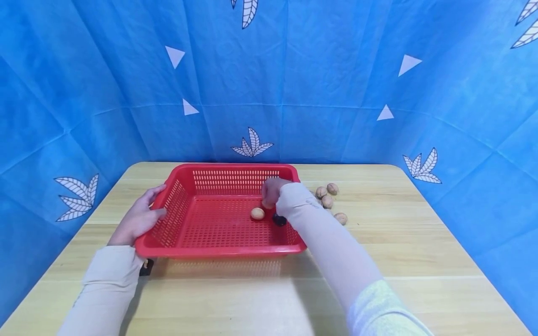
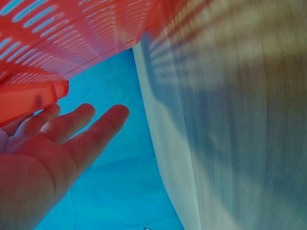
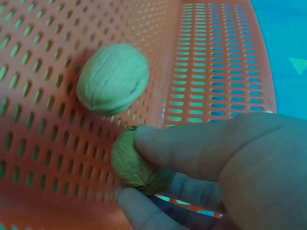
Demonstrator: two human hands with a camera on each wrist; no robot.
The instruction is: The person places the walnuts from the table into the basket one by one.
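A red plastic basket (image 1: pixel 218 251) with slotted walls sits in the middle of the head view, a shadow beneath its near side. My left hand (image 1: pixel 140 217) holds its left rim, thumb over the top; in the left wrist view the fingers (image 2: pixel 96 134) stretch out under the rim. Inside the basket at the right end, my right hand (image 1: pixel 273 191) pinches a walnut (image 3: pixel 132 163) between thumb and fingers, low over the perforated floor. Another walnut (image 1: pixel 257 213) lies loose on the floor beside it.
Several walnuts (image 1: pixel 327 201) lie on the wooden table (image 1: pixel 403 242) just right of the basket, partly hidden by the right forearm (image 1: pixel 332 247). Blue cloth (image 1: pixel 328 74) with white leaf and triangle prints hangs behind and along both sides of the table.
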